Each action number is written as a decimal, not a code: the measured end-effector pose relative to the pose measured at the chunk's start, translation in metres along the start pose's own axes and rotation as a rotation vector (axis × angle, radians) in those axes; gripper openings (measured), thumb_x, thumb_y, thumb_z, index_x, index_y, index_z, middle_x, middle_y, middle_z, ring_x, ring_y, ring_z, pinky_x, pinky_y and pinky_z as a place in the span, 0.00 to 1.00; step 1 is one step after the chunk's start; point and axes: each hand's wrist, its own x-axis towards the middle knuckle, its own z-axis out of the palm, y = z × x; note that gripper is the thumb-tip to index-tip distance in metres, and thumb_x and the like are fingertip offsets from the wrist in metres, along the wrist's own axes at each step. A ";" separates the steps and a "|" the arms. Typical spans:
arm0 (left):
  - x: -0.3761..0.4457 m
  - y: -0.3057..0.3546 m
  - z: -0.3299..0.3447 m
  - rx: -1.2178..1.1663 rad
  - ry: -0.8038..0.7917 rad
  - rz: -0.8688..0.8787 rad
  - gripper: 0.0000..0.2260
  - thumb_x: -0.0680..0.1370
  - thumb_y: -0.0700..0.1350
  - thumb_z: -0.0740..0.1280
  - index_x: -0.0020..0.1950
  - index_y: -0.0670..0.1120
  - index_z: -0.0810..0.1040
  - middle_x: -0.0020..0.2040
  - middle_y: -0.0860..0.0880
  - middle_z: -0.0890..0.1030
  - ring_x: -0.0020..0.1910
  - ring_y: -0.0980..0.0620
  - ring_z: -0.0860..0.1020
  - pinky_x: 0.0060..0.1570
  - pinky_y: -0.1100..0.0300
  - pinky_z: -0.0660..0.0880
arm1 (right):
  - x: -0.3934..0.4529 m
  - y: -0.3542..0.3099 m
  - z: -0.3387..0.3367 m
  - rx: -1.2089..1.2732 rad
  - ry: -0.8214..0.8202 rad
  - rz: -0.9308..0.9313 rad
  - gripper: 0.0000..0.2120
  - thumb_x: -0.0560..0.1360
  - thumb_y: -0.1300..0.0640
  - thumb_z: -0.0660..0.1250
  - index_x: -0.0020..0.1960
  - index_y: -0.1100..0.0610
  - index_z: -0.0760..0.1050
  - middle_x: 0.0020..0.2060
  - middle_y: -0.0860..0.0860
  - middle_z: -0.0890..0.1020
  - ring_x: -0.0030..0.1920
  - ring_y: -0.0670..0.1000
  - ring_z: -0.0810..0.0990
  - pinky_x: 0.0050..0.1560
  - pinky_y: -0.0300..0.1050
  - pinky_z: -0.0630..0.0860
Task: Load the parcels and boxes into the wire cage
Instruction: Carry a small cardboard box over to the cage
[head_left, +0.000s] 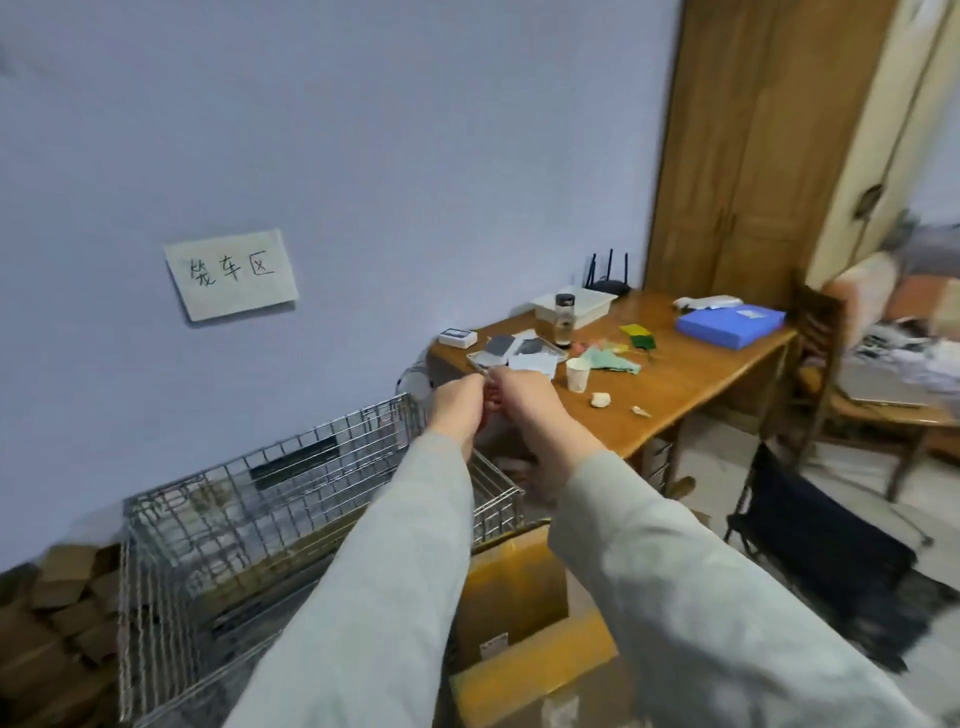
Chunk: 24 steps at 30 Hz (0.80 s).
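Note:
The wire cage (218, 525) stands on the floor against the wall, lower left, with a few flat things inside. An open cardboard box (514, 592) sits against its right side. More brown boxes (57, 618) are piled left of the cage. My left hand (454, 405) and my right hand (524, 402) are raised together above the cage's far right corner. Both have curled fingers and their fingertips meet. I see nothing held between them. Grey sleeves cover both forearms.
A wooden table (675, 384) stands beyond the cage with a paper cup (577, 374), a metal tray (519, 353), a blue box (730, 325) and other small items. A dark folding chair (826, 551) is at the right. A paper sign (231, 273) hangs on the wall.

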 end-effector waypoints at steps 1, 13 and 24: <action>-0.001 0.000 0.012 -0.010 -0.035 -0.001 0.09 0.75 0.40 0.62 0.37 0.44 0.79 0.34 0.45 0.79 0.30 0.50 0.76 0.32 0.61 0.73 | -0.002 -0.002 -0.016 0.014 -0.003 -0.001 0.11 0.79 0.55 0.61 0.37 0.53 0.71 0.38 0.52 0.77 0.40 0.52 0.76 0.47 0.46 0.77; -0.023 -0.011 0.201 0.092 -0.395 -0.028 0.07 0.79 0.45 0.61 0.46 0.48 0.77 0.41 0.48 0.81 0.43 0.52 0.80 0.47 0.59 0.77 | -0.002 -0.015 -0.216 -0.134 0.126 0.065 0.09 0.80 0.57 0.59 0.44 0.58 0.72 0.33 0.52 0.75 0.32 0.47 0.73 0.36 0.37 0.69; -0.053 -0.041 0.440 0.215 -0.652 -0.053 0.08 0.78 0.44 0.62 0.42 0.47 0.78 0.41 0.47 0.81 0.41 0.52 0.79 0.37 0.64 0.73 | 0.036 0.025 -0.455 -0.023 0.365 0.139 0.08 0.80 0.57 0.60 0.44 0.58 0.74 0.34 0.53 0.77 0.32 0.48 0.76 0.27 0.34 0.73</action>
